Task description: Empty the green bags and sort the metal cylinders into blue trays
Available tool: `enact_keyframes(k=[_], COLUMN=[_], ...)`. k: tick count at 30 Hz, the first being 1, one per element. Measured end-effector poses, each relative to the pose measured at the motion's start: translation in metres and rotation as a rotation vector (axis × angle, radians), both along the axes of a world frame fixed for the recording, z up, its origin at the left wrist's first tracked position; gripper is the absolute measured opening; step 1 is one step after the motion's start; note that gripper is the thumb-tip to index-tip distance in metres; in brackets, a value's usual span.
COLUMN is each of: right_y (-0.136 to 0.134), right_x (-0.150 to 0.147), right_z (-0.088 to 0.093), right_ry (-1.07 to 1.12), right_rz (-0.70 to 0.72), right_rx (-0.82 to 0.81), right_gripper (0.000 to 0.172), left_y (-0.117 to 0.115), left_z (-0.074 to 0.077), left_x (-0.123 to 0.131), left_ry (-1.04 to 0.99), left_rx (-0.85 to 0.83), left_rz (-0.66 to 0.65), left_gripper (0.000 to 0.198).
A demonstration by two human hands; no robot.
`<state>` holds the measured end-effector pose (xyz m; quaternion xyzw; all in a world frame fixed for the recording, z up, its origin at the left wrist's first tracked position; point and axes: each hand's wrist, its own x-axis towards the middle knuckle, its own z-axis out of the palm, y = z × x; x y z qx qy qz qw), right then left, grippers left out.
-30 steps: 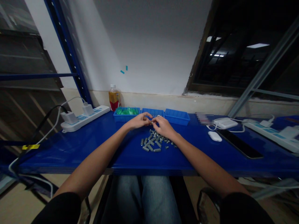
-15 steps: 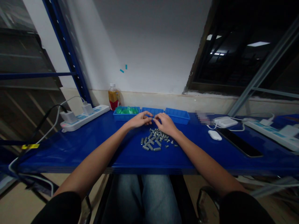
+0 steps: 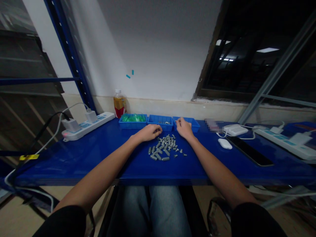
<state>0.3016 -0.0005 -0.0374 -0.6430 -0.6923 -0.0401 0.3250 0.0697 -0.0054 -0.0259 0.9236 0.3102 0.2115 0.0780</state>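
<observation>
My left hand [image 3: 150,132] rests low over the table in front of the middle blue bin [image 3: 160,126], its fingers curled inward. Whatever lies in those fingers is hidden. At the near left corner of the right blue bin [image 3: 195,125], my right hand [image 3: 184,128] is closed with thumb and fingertips together; I cannot make out what is between them. Just nearer to me lies a pile of small metal screws [image 3: 170,141], beside several short metal cylinders [image 3: 158,153]. A few small metal pieces [image 3: 167,122] sit in the middle bin.
The left blue bin [image 3: 133,125] holds green plastic material [image 3: 134,118]. Behind it stands a bottle [image 3: 119,104] against the wall. Power strips [image 3: 89,126] with cables lie at both sides. A phone [image 3: 250,151] and a white earbud case [image 3: 224,144] are on the right.
My hands, which met above the pile, have come apart. My right hand has moved right to the right bin; my left has dropped slightly nearer to me. The view has shifted a little.
</observation>
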Motion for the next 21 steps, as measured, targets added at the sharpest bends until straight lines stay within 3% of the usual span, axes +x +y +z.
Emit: enact_keyframes(k=[6, 10, 14, 18, 21], right_y=[-0.004, -0.001, -0.001, -0.001, -0.001], right_x=[0.000, 0.007, 0.014, 0.017, 0.017], right_z=[0.004, 0.007, 0.007, 0.006, 0.005], right_ry=[0.026, 0.019, -0.027, 0.005, 0.006], right_rz=[0.025, -0.038, -0.115, -0.132, -0.123], right_rx=[0.046, 0.138, 0.129, 0.114, 0.110], right_gripper=[0.024, 0.034, 0.038, 0.029, 0.023], left_y=[-0.007, -0.004, 0.000, 0.002, 0.003], left_z=[0.010, 0.010, 0.006, 0.004, 0.002], left_x=[-0.003, -0.006, -0.006, -0.006, -0.007], left_ry=[0.121, 0.137, 0.159, 0.172, 0.182], left_rx=[-0.172, -0.245, -0.245, -0.180, -0.102], left_rz=[-0.048, -0.049, -0.016, -0.023, -0.024], left_gripper=[0.026, 0.027, 0.017, 0.031, 0.031])
